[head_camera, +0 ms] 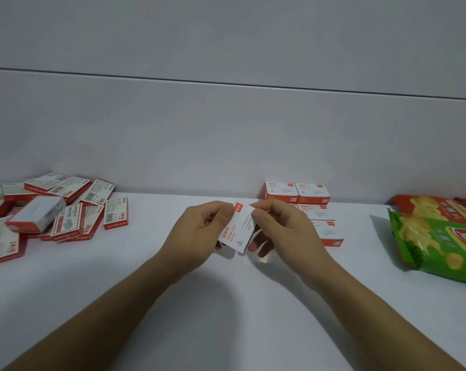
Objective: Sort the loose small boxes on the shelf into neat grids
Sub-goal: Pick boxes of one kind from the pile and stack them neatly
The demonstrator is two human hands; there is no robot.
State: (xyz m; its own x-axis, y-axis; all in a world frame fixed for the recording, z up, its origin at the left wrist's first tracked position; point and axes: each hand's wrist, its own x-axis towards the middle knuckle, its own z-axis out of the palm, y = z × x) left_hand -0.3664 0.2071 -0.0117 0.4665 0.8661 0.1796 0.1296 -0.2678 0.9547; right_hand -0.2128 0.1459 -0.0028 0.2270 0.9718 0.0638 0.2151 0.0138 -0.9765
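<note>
Both hands hold one white and red paper-clip box (236, 228) just above the white shelf (226, 303), tilted on a diagonal. My left hand (199, 231) pinches its upper left corner and grips its left side. My right hand (282, 231) pinches its upper right edge, with fingers curled under its lower end. Right behind my right hand lies a neat grid of matching paper-clip boxes (304, 199), partly hidden by that hand. A loose heap of red and white staple boxes (57, 210) marked 24/6 lies at the far left.
Snack bags, one green (440, 245) and one red-orange (438, 207), lie at the right end of the shelf. A pale wall rises directly behind the shelf.
</note>
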